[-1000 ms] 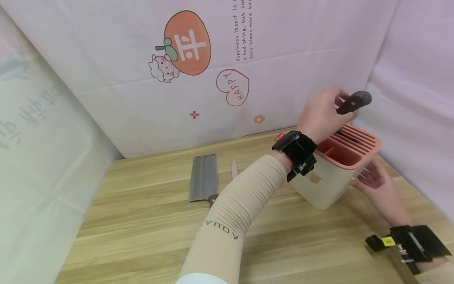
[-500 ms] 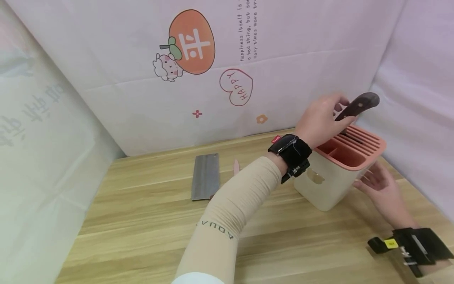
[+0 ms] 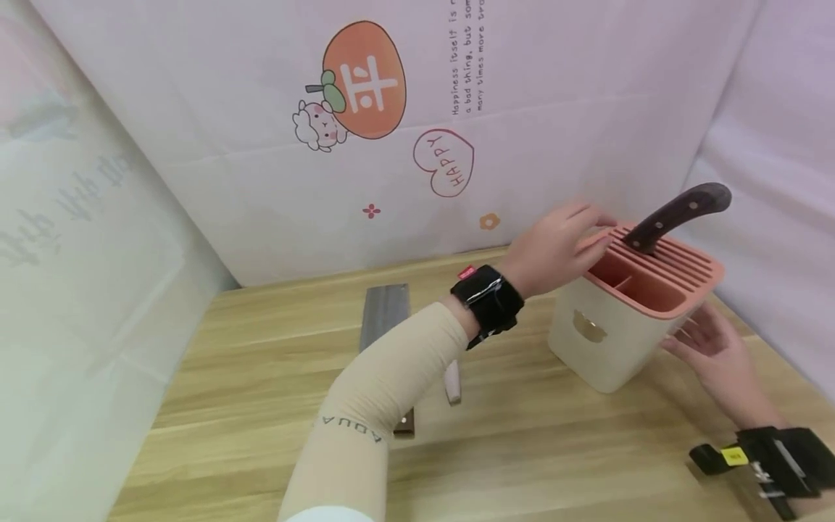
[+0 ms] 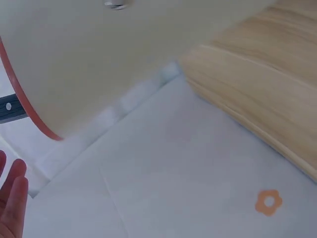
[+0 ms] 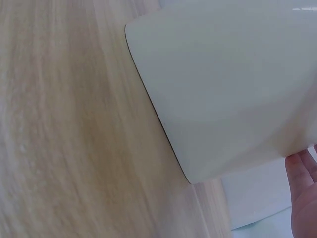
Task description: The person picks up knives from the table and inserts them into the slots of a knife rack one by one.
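A cream knife holder with a coral slotted lid stands at the right of the table. A knife with a dark riveted handle sits in a lid slot, its handle leaning up and right; its blade is hidden inside. My left hand is by the lid's left edge, off the handle, with loose fingers and nothing held. In the left wrist view those fingers appear apart from the holder. My right hand rests on the holder's right side, fingertips touching its wall.
A cleaver lies left of the holder, partly under my left forearm, its brown handle toward me. Beside it shows the pale pink handle of another knife. Printed cloth hangs behind the wooden table.
The knife has gone down into the slot, and my left hand has let go of its handle and drawn back left and down. My right hand keeps its place on the holder.
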Demonstrator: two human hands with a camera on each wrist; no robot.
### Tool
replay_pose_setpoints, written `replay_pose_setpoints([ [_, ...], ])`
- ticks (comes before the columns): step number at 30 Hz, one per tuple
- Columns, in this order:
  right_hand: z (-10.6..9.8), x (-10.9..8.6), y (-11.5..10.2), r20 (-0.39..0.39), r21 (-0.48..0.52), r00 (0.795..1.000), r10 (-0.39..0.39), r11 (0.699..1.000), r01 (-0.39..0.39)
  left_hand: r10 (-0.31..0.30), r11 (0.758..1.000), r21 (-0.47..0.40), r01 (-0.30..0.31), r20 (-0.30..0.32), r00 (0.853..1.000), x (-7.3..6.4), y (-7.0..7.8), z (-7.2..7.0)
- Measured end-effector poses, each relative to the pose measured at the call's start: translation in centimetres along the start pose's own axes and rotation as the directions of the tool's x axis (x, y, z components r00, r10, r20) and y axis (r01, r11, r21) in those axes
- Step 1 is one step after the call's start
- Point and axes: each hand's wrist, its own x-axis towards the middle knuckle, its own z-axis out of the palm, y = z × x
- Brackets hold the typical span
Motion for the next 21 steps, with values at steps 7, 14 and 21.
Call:
replay_pose_setpoints([
  [7, -0.2, -0.2, 0.3, 0.007, 0.043, 1.000, -0.019, 0.999, 0.019, 0.277, 0.955, 0.128, -0.268, -0.058, 0.959, -6.9, -3.1, -0.7],
  [14, -0.3, -0.4, 1.2, -0.033, 0.025, 0.999, -0.016, 1.000, 0.017, 0.267, 0.958, 0.095, -0.272, 0.062, 0.962, -15.5, -5.9, -2.3],
  [21, -0.6, 0.4, 1.0, 0.009, 0.094, 0.998, -0.055, 0.994, 0.053, 0.203, 0.979, -0.006, -0.205, 0.174, 0.964, -23.8, -7.2, -2.7],
])
